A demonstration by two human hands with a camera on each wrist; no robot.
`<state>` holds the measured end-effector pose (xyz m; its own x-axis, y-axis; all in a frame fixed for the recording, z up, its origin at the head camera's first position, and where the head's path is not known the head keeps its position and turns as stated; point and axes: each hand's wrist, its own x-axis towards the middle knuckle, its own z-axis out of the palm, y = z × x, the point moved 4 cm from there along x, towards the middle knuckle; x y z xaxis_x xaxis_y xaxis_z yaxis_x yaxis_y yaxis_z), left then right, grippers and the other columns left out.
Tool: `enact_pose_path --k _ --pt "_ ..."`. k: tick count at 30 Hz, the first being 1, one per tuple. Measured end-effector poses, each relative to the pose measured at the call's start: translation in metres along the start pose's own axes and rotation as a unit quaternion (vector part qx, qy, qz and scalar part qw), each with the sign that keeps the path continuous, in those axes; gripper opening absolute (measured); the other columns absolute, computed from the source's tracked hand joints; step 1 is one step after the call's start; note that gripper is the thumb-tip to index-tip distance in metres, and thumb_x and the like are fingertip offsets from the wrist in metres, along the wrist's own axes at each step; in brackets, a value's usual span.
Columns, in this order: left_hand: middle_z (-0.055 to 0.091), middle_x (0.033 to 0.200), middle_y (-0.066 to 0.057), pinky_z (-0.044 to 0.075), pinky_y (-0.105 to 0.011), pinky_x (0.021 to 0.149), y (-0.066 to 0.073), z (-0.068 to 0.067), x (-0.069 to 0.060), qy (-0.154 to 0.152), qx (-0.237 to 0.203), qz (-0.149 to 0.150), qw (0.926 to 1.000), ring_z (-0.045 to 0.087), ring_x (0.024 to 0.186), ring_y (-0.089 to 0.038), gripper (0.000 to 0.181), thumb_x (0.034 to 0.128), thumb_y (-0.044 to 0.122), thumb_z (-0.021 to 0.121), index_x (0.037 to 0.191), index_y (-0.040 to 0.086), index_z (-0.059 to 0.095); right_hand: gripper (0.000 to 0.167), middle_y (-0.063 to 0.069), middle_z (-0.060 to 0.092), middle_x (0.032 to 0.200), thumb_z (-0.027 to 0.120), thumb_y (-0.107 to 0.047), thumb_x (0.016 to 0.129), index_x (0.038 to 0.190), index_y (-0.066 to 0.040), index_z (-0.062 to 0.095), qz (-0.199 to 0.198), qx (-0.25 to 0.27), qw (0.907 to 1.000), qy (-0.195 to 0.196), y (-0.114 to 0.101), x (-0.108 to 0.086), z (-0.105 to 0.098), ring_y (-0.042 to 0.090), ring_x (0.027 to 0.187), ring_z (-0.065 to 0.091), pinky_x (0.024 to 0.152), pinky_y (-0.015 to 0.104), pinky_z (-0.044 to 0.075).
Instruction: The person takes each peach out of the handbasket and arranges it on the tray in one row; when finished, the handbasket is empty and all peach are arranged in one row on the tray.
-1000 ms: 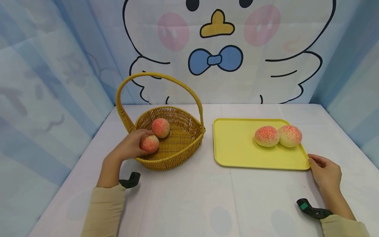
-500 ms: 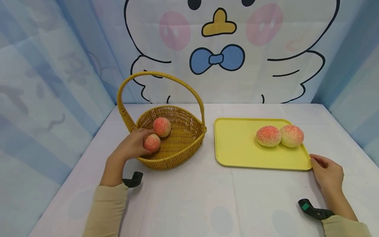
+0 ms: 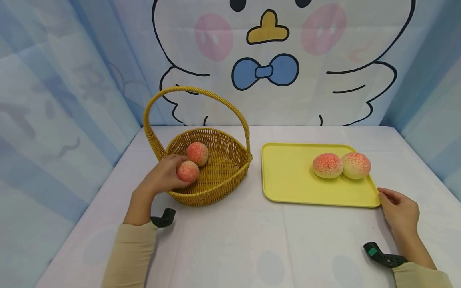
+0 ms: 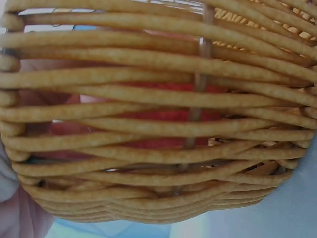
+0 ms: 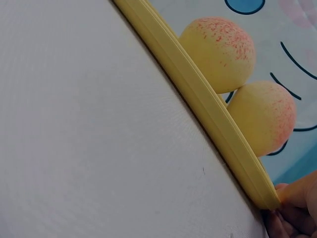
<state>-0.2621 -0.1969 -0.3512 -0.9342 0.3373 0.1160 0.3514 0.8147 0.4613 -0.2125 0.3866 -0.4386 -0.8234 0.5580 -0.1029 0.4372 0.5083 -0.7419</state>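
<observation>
A brown wicker basket (image 3: 223, 168) with a tall handle stands at the left. The left hand (image 3: 163, 176) reaches over its near left rim and grips a pink peach (image 3: 188, 171) inside; a second peach (image 3: 197, 154) touches it from behind. In the left wrist view the basket's weave (image 4: 158, 124) covers most of the hand and peach. At the right, two peaches (image 3: 327, 165) (image 3: 356, 165) sit side by side on a yellow tray (image 3: 288, 176). The right hand (image 3: 400, 210) pinches the tray's near right corner, which also shows in the right wrist view.
A white cloth (image 3: 230, 248) covers the table, with bare cloth in front of the basket and tray. A printed curtain (image 3: 266, 104) hangs at the back, and blue curtains (image 3: 65, 100) stand at both sides. Each wrist wears a black device (image 3: 384, 256).
The left hand has moved slightly right with its peach, farther into the basket and against the other peach. The right hand stays on the tray's corner. The head view has shifted slightly.
</observation>
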Motion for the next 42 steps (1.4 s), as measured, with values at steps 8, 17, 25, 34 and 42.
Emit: enact_pose_path --k 8,17,25,34,42 --pt "0.057 0.113 -0.011 0.047 -0.044 0.082 0.003 -0.002 0.003 0.028 -0.031 0.032 0.9986 0.051 0.102 -0.025 0.063 0.0676 0.025 0.081 0.120 0.002 0.055 0.043 0.019 0.049 0.123 0.046 -0.025 0.096 0.131 -0.001 0.050 -0.002 0.001 1.0000 0.007 0.002 0.000 -0.002 0.018 0.090 0.045 0.055 0.006 0.039" --pt "0.053 0.120 -0.013 0.046 -0.050 0.082 0.016 -0.003 0.003 0.039 -0.048 0.035 0.9975 0.047 0.108 -0.029 0.069 0.0659 0.028 0.082 0.124 0.004 0.053 0.043 0.018 0.050 0.121 0.046 -0.025 0.095 0.131 -0.001 0.050 -0.001 0.006 1.0000 0.008 0.003 -0.001 -0.004 0.018 0.090 0.045 0.055 0.005 0.039" --pt "0.052 0.118 -0.009 0.049 -0.044 0.078 0.032 -0.007 0.001 0.073 -0.091 0.081 0.9899 0.050 0.102 -0.024 0.068 0.0637 0.025 0.084 0.121 0.005 0.053 0.043 0.019 0.048 0.125 0.045 -0.025 0.096 0.132 -0.002 0.049 0.002 0.000 1.0000 0.005 0.002 -0.001 -0.006 0.019 0.093 0.045 0.056 0.006 0.039" --pt "0.053 0.117 -0.003 0.050 -0.037 0.076 0.055 -0.008 0.000 0.088 -0.138 0.128 0.9783 0.051 0.099 -0.018 0.066 0.0621 0.025 0.085 0.120 0.012 0.055 0.043 0.016 0.052 0.116 0.046 -0.025 0.095 0.130 0.000 0.049 0.000 0.017 0.9998 0.011 -0.004 -0.006 -0.008 0.017 0.091 0.045 0.053 0.006 0.039" --pt "0.053 0.112 -0.002 0.051 -0.033 0.074 0.082 0.000 0.004 0.065 -0.207 0.184 0.9586 0.055 0.095 -0.017 0.065 0.0629 0.019 0.085 0.119 0.009 0.055 0.042 0.006 0.055 0.105 0.048 -0.024 0.094 0.127 0.001 0.053 -0.012 0.024 0.9995 0.014 -0.007 -0.007 -0.002 0.013 0.087 0.045 0.054 0.006 0.039"
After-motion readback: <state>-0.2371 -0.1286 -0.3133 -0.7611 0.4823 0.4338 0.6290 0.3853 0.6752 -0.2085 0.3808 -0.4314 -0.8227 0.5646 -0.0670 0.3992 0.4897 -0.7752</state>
